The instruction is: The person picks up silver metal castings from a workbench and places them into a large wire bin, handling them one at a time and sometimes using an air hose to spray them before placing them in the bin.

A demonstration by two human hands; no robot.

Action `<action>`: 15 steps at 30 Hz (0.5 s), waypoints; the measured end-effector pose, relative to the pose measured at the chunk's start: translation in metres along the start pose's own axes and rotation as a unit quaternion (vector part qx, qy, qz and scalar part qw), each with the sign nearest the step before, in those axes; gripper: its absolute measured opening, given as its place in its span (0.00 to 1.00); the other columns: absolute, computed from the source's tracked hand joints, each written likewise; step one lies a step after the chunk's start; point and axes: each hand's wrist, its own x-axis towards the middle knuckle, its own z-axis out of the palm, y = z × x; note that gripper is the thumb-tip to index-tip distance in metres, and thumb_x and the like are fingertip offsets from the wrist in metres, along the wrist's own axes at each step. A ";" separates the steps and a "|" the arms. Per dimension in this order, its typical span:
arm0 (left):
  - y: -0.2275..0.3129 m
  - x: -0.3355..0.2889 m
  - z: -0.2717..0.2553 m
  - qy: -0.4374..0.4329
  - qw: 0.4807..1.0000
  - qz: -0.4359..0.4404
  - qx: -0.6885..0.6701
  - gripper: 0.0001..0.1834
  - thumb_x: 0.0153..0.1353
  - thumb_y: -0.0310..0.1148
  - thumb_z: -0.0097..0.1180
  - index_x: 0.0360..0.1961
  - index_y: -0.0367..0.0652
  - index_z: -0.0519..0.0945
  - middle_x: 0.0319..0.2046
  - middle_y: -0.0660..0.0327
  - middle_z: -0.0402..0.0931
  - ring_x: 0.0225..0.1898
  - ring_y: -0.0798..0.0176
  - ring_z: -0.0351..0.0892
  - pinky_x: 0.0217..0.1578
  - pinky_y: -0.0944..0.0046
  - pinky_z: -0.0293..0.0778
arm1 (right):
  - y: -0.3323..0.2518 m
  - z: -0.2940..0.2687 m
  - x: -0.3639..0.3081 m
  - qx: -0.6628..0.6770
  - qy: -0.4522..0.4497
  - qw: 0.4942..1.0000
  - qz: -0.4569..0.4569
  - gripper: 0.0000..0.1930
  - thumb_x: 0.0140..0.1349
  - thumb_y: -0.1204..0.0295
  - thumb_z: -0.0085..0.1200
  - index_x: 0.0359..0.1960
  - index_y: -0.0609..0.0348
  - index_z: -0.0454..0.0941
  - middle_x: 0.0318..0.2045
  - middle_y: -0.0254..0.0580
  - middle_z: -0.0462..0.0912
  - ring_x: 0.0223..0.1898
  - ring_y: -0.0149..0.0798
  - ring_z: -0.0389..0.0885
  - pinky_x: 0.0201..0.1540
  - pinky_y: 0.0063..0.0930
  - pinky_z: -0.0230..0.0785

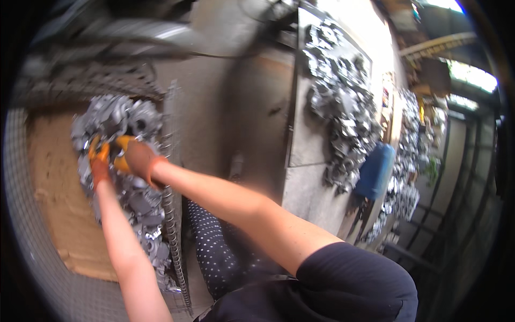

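Observation:
Both my hands wear orange-and-yellow work gloves and reach down into a wire-mesh cage (173,161) at the left. My left hand (98,160) and my right hand (134,155) are close together on a heap of silver-grey cast metal parts (120,121) inside the cage. The fingers curl around a dark part between the two gloves; the picture is blurred, so the grip is hard to read. More of the metal parts (142,214) lie below my forearms along the cage wall.
Brown cardboard (53,188) lines the cage's left side. A grey table (300,182) at the right carries a long pile of similar castings (343,107). A blue object (374,170) stands beside it. More castings (407,177) lie further right.

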 end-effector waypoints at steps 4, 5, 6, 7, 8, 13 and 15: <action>0.056 -0.082 0.001 0.155 0.972 0.077 0.157 0.26 0.61 0.41 0.58 0.60 0.45 0.71 0.61 0.52 0.66 0.60 0.52 0.66 0.60 0.57 0.61 | 0.019 -0.109 -0.095 0.353 -0.139 0.925 -0.029 0.17 0.57 0.68 0.57 0.47 0.64 0.76 0.37 0.41 0.84 0.41 0.35 0.81 0.44 0.29 0.72; 0.072 -0.101 0.007 0.214 0.933 0.108 0.270 0.26 0.61 0.42 0.57 0.59 0.44 0.72 0.61 0.50 0.67 0.60 0.50 0.66 0.61 0.55 0.61 | 0.036 -0.140 -0.120 0.401 -0.131 0.907 0.007 0.17 0.59 0.67 0.57 0.47 0.65 0.75 0.39 0.40 0.82 0.42 0.34 0.80 0.47 0.28 0.71; 0.086 -0.121 0.016 0.240 0.907 0.141 0.315 0.25 0.62 0.42 0.56 0.58 0.43 0.72 0.60 0.48 0.67 0.60 0.47 0.66 0.60 0.54 0.61 | 0.055 -0.168 -0.142 0.465 -0.118 0.877 0.001 0.18 0.60 0.67 0.56 0.48 0.66 0.75 0.42 0.39 0.81 0.44 0.33 0.79 0.49 0.28 0.71; 0.101 -0.141 0.026 0.240 0.910 0.143 0.305 0.25 0.62 0.42 0.56 0.57 0.42 0.73 0.59 0.47 0.68 0.60 0.45 0.66 0.60 0.52 0.61 | 0.078 -0.194 -0.162 0.432 0.010 0.902 0.026 0.19 0.60 0.66 0.57 0.49 0.68 0.74 0.44 0.43 0.80 0.43 0.34 0.79 0.51 0.29 0.70; 0.115 -0.159 0.040 0.244 0.896 0.174 0.327 0.23 0.62 0.37 0.56 0.57 0.41 0.73 0.58 0.46 0.69 0.59 0.45 0.67 0.59 0.51 0.63 | 0.107 -0.227 -0.183 0.426 0.053 0.903 0.012 0.18 0.60 0.68 0.57 0.48 0.67 0.74 0.41 0.42 0.81 0.42 0.33 0.79 0.51 0.27 0.70; 0.183 -0.240 0.153 0.104 0.910 0.311 0.253 0.24 0.62 0.28 0.53 0.61 0.41 0.69 0.55 0.59 0.73 0.50 0.61 0.75 0.51 0.63 0.69 | 0.250 -0.379 -0.252 0.403 0.472 0.762 0.186 0.12 0.62 0.60 0.53 0.41 0.53 0.76 0.37 0.34 0.78 0.40 0.37 0.75 0.46 0.34 0.68; 0.202 -0.267 0.213 0.046 0.893 0.354 0.273 0.25 0.64 0.30 0.51 0.63 0.47 0.67 0.56 0.68 0.73 0.42 0.71 0.75 0.44 0.72 0.70 | 0.300 -0.437 -0.265 0.508 0.504 0.652 0.251 0.14 0.60 0.54 0.55 0.40 0.47 0.76 0.33 0.31 0.76 0.37 0.36 0.73 0.46 0.36 0.65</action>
